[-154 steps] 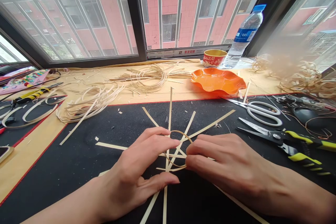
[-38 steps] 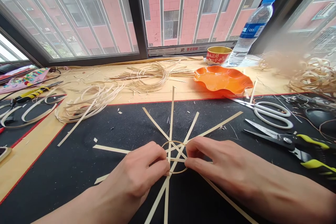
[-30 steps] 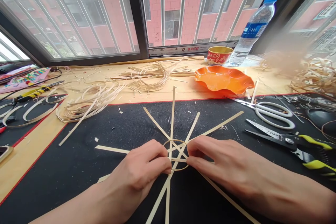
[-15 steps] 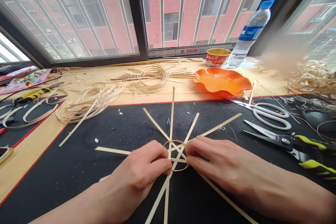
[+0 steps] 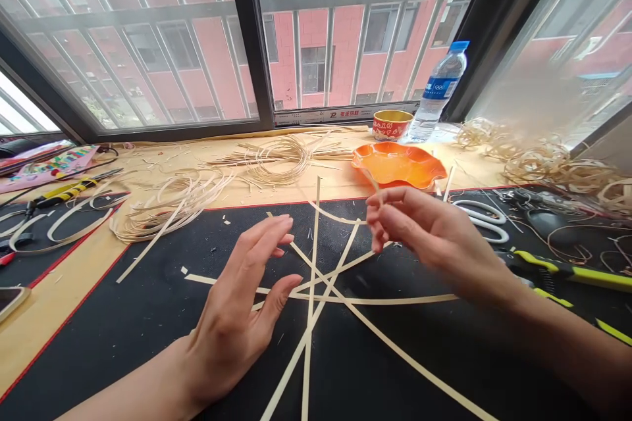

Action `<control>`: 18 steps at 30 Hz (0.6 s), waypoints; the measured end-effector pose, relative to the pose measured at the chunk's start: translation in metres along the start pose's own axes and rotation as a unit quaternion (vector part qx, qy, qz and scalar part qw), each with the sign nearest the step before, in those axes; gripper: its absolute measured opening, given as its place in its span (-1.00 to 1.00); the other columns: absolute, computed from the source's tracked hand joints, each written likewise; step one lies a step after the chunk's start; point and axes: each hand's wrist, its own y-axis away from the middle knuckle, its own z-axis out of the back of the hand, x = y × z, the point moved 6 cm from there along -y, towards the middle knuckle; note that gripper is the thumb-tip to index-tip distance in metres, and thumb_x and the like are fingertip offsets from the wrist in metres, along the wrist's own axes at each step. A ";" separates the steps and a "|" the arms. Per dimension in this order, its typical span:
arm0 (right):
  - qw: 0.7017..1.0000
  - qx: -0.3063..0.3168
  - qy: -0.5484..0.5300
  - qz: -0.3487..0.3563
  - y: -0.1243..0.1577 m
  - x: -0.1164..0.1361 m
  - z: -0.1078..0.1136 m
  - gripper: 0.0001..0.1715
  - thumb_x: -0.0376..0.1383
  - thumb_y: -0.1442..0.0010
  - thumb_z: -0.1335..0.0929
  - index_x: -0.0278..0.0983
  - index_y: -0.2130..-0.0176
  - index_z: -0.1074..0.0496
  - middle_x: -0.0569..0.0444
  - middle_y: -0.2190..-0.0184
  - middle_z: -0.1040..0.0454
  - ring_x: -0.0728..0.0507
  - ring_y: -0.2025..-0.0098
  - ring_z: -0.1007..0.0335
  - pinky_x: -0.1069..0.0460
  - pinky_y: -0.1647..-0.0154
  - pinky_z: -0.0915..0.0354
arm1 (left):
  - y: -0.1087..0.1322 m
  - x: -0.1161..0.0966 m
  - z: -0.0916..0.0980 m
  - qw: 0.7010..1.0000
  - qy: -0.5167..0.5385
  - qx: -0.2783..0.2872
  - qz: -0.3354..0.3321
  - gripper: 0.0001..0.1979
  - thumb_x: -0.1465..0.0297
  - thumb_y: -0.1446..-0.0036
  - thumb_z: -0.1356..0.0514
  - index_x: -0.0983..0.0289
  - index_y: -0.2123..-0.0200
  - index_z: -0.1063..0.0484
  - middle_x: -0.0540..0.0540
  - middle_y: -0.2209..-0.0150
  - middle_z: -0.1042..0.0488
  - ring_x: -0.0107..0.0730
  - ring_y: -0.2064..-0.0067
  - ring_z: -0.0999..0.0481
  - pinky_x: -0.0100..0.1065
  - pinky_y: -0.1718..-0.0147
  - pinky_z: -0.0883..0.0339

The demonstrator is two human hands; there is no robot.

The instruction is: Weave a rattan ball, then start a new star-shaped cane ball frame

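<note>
My left hand (image 5: 234,316) is raised over the left side of the crossed strips, its fingers and thumb apart with nothing between them. My right hand (image 5: 424,230) is pinched on a thin bamboo strip (image 5: 336,216), which curves away to the left from the fingers; a short end rises above them. Below both hands, several flat pale bamboo strips (image 5: 395,302) lie crossed like a star on the black mat (image 5: 375,368). Their crossings sit between the two hands. My left hand hides part of the strips on the left.
Behind the mat stand an orange wavy dish (image 5: 399,168), a red tin (image 5: 392,126) and a water bottle (image 5: 437,95). White-handled scissors (image 5: 486,217) and yellow-green-handled shears (image 5: 573,270) lie at right. Coiled strips (image 5: 172,204) and yellow-black pliers (image 5: 74,191) are at left.
Both hands have lifted off the crossed strips and moved apart. The small ring over the crossing is gone from there; a curved strip now trails from my right hand. My left hand has opened.
</note>
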 end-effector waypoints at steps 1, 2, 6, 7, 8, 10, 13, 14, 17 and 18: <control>0.998 -0.021 -0.054 -0.015 -0.003 -0.002 0.005 -0.78 -0.17 -0.24 -0.30 -0.29 0.23 -0.35 0.11 0.39 -0.39 0.04 0.45 -0.37 0.12 0.44 -0.40 | 0.000 0.000 0.000 1.000 0.003 0.000 -0.001 -0.43 0.59 -0.19 -0.13 0.26 -0.24 -0.07 0.21 -0.09 -0.26 -0.32 -0.02 -0.38 -0.29 -0.01 -0.37; 0.994 -0.042 -0.093 -0.024 -0.005 -0.004 0.009 -0.78 -0.17 -0.23 -0.32 -0.29 0.25 -0.36 0.12 0.39 -0.39 0.05 0.46 -0.36 0.14 0.46 -0.40 | 0.000 0.000 -0.001 1.000 0.002 -0.001 -0.004 -0.43 0.59 -0.19 -0.13 0.26 -0.23 -0.08 0.21 -0.08 -0.28 -0.31 -0.02 -0.38 -0.28 -0.01 -0.37; 0.981 -0.100 -0.157 -0.050 -0.010 -0.015 0.020 -0.77 -0.16 -0.17 -0.37 -0.28 0.28 -0.40 0.14 0.39 -0.42 0.07 0.46 -0.37 0.17 0.41 -0.43 | 0.001 0.001 -0.002 1.000 -0.005 -0.003 -0.013 -0.47 0.58 -0.19 -0.14 0.28 -0.21 -0.11 0.20 -0.04 -0.30 -0.31 -0.01 -0.38 -0.29 0.01 -0.38; 0.980 -0.109 -0.159 -0.056 -0.010 -0.018 0.022 -0.76 -0.15 -0.15 -0.38 -0.28 0.27 -0.41 0.14 0.39 -0.43 0.07 0.46 -0.39 0.16 0.40 -0.45 | 0.001 0.001 -0.002 1.000 -0.005 -0.002 -0.014 -0.48 0.59 -0.19 -0.13 0.29 -0.20 -0.12 0.20 -0.04 -0.30 -0.31 -0.02 -0.37 -0.30 0.02 -0.38; 0.979 -0.117 -0.157 -0.060 -0.011 -0.019 0.024 -0.74 -0.14 -0.13 -0.40 -0.29 0.27 -0.41 0.13 0.38 -0.44 0.06 0.46 -0.40 0.15 0.39 -0.46 | 0.002 0.001 -0.002 1.000 -0.006 -0.001 -0.016 -0.49 0.59 -0.19 -0.13 0.29 -0.19 -0.12 0.20 -0.04 -0.30 -0.32 -0.02 -0.37 -0.30 0.01 -0.37; 0.978 -0.140 -0.142 -0.058 -0.013 -0.018 0.030 -0.72 -0.14 -0.09 -0.42 -0.30 0.29 -0.42 0.11 0.39 -0.45 0.04 0.45 -0.43 0.12 0.39 -0.47 | 0.002 -0.001 -0.002 1.000 -0.011 0.002 -0.019 -0.51 0.60 -0.19 -0.12 0.31 -0.18 -0.14 0.20 -0.03 -0.30 -0.33 -0.03 -0.36 -0.32 0.00 -0.36; 0.970 -0.233 -0.070 0.002 -0.016 -0.007 0.058 -0.74 -0.18 -0.08 -0.42 -0.33 0.31 -0.41 0.10 0.42 -0.45 0.01 0.45 -0.44 0.09 0.40 -0.48 | 0.002 -0.004 -0.003 0.999 -0.019 0.010 -0.025 -0.53 0.60 -0.19 -0.12 0.33 -0.16 -0.15 0.18 0.00 -0.32 -0.37 0.00 -0.37 -0.35 -0.01 -0.34; 0.958 -0.282 -0.026 0.041 -0.016 -0.001 0.073 -0.77 -0.20 -0.09 -0.40 -0.33 0.32 -0.40 0.09 0.43 -0.45 0.01 0.44 -0.44 0.08 0.38 -0.48 | 0.002 -0.005 -0.004 0.999 -0.020 0.014 -0.026 -0.52 0.60 -0.19 -0.12 0.33 -0.16 -0.14 0.18 0.01 -0.32 -0.38 0.01 -0.37 -0.37 -0.01 -0.33; 0.902 -0.402 0.112 0.111 -0.013 0.006 0.123 -0.86 -0.28 -0.14 -0.34 -0.35 0.33 -0.38 0.05 0.43 -0.44 -0.01 0.46 -0.44 0.02 0.40 -0.48 | 0.003 -0.007 -0.005 0.999 -0.022 0.022 -0.029 -0.52 0.60 -0.19 -0.11 0.33 -0.17 -0.13 0.16 0.02 -0.32 -0.41 0.02 -0.37 -0.39 -0.05 -0.29; 0.886 -0.432 0.139 0.093 -0.013 0.001 0.141 -0.86 -0.31 -0.16 -0.30 -0.36 0.32 -0.39 0.02 0.44 -0.43 -0.03 0.48 -0.44 0.00 0.40 -0.48 | 0.003 -0.008 -0.006 0.999 -0.022 0.024 -0.030 -0.53 0.61 -0.19 -0.11 0.33 -0.16 -0.13 0.16 0.03 -0.32 -0.42 0.02 -0.37 -0.39 -0.06 -0.28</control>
